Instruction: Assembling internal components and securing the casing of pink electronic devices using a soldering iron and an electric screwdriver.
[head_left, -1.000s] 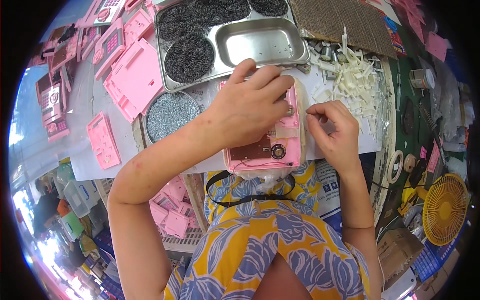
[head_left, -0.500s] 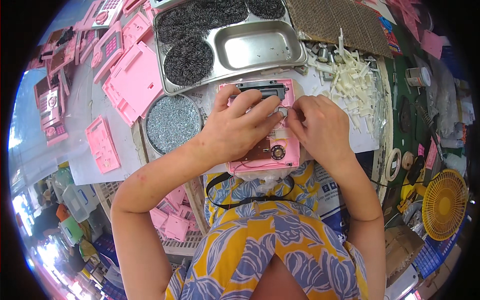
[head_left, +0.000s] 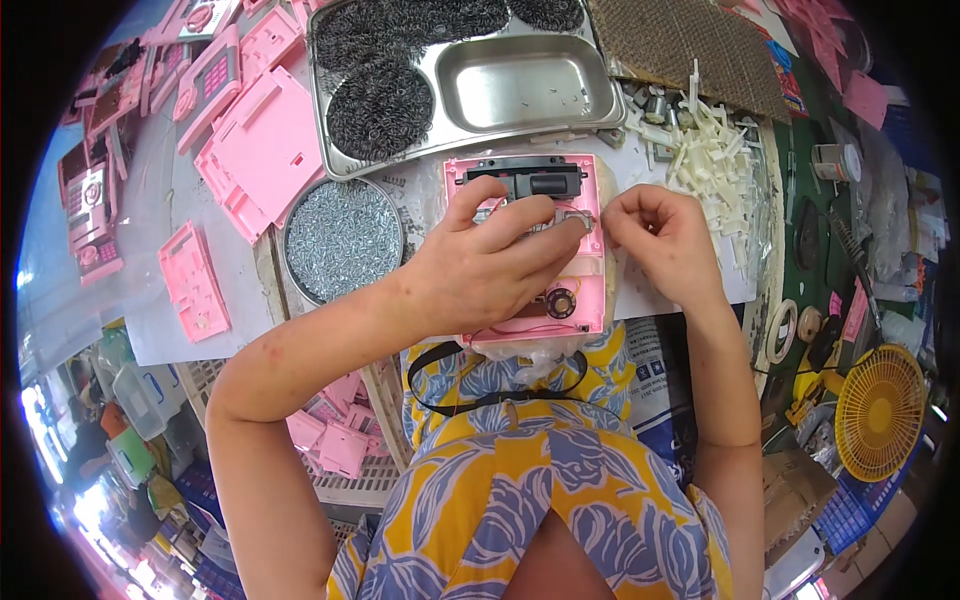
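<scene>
A pink plastic housing [head_left: 595, 290] lies in front of me on a clear plastic bag. A black part [head_left: 545, 184] is fitted at its far end; a small round black speaker [head_left: 561, 302] and thin wires are at the near end. My left hand [head_left: 480, 250] reaches across it, fingers bent over the inside. Its foremost fingertip is on a small silver part [head_left: 588, 221] by the right wall; the thumb is hidden underneath. My right hand [head_left: 665, 240] is just right of the housing, thumb and forefinger pinched together; anything between them is too small to make out.
To the left are a round tin of small screws [head_left: 343, 240] and several pink shells [head_left: 265, 145]. Behind stands a metal tray [head_left: 525, 85] with dark springs. White plastic parts [head_left: 705, 150] are heaped at the right, near a corrugated cardboard sheet [head_left: 690, 50]. A yellow fan [head_left: 880, 412] stands farther right.
My right hand has moved away from the silver part to the right, outside the housing. My left fingertip has shifted slightly right with that part. More of the black part shows.
</scene>
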